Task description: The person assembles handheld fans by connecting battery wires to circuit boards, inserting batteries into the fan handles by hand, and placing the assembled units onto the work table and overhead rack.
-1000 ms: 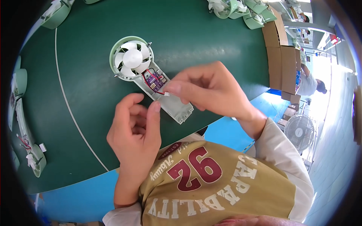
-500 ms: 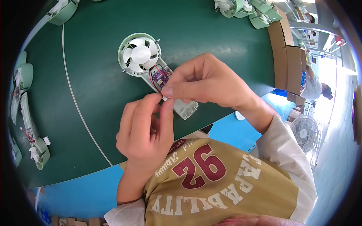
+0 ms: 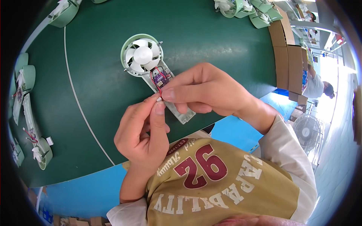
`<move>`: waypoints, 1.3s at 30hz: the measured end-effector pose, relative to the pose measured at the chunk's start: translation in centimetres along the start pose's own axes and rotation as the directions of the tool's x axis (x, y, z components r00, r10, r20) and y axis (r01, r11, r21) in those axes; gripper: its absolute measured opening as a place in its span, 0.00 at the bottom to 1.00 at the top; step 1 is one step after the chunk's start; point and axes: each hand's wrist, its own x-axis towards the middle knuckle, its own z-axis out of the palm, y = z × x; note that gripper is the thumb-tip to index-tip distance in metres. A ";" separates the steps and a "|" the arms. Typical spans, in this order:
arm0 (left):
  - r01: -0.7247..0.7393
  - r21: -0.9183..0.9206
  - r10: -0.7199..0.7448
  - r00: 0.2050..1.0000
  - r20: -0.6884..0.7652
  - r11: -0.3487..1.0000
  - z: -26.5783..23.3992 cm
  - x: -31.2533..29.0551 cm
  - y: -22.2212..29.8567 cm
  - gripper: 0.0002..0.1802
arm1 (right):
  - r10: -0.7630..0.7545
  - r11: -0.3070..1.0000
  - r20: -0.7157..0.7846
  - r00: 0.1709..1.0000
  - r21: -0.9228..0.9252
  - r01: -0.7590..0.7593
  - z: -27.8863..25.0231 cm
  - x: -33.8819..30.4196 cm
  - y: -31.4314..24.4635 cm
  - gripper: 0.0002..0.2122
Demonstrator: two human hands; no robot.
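An opened handheld fan (image 3: pixel 143 55) lies on the green table, its white blades in a pale green ring and its grey handle shell pointing toward me. A purple circuit board (image 3: pixel 161 78) sits in the handle, with red and black wires (image 3: pixel 154 77) beside it. My left hand (image 3: pixel 141 132) pinches a small white wire connector (image 3: pixel 159 99) between thumb and index finger. Just above the connector, my right hand (image 3: pixel 211 90) is closed in a pinch on the wires, over the handle's lower half. The fingertips hide part of the wires.
More fan shells (image 3: pixel 37 145) line the table's left edge, some with wires and boards showing. Others are heaped at the far right (image 3: pixel 260 17), beside cardboard boxes (image 3: pixel 283 67). A standing fan (image 3: pixel 307 130) and a person (image 3: pixel 315 84) are off to the right.
The white connector and my fingertips have shifted slightly left over the handle. My left thumb has slid lower, so more of the connector shows.
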 end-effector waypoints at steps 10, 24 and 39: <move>0.175 -0.120 -0.164 0.982 0.097 0.977 0.1 -0.1 0.1 0.06 | -0.029 0.989 -0.102 0.994 0.140 0.043 0.7 0.3 1.3 0.10; -0.374 0.357 0.395 0.919 0.016 0.856 0.5 0.2 -1.6 0.10 | -0.057 0.997 -0.071 0.996 0.053 0.061 0.3 0.2 0.9 0.08; -0.159 0.536 0.084 0.983 0.162 0.829 1.0 0.4 -0.4 0.24 | -0.315 0.927 -0.103 0.944 -0.246 0.282 -0.5 0.6 1.0 0.10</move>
